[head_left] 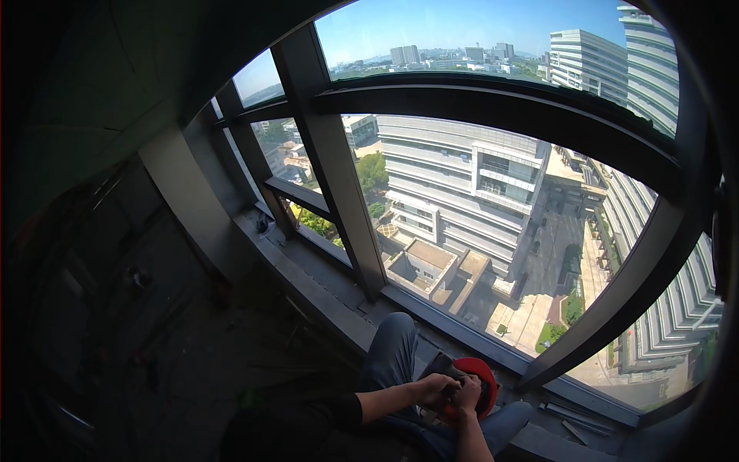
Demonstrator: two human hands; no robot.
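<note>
My left hand [436,390] and my right hand [467,393] are close together above my lap, fingers curled in against each other. What they hold, if anything, is too small and dark to make out. Just beyond them and to the right rests a red rounded shell [486,376], which looks like a hard hat, with a dark inner side toward my hands. The hands hide part of it. A dark grey piece [439,366] shows behind my left hand, its kind unclear.
I sit with knees bent, in jeans [391,350], beside tall windows with dark frames [339,162]. A long sill [308,289] runs to the far left, with a small dark object [264,223] on it. Thin strips [577,420] lie at right. The floor [185,369] is dim.
</note>
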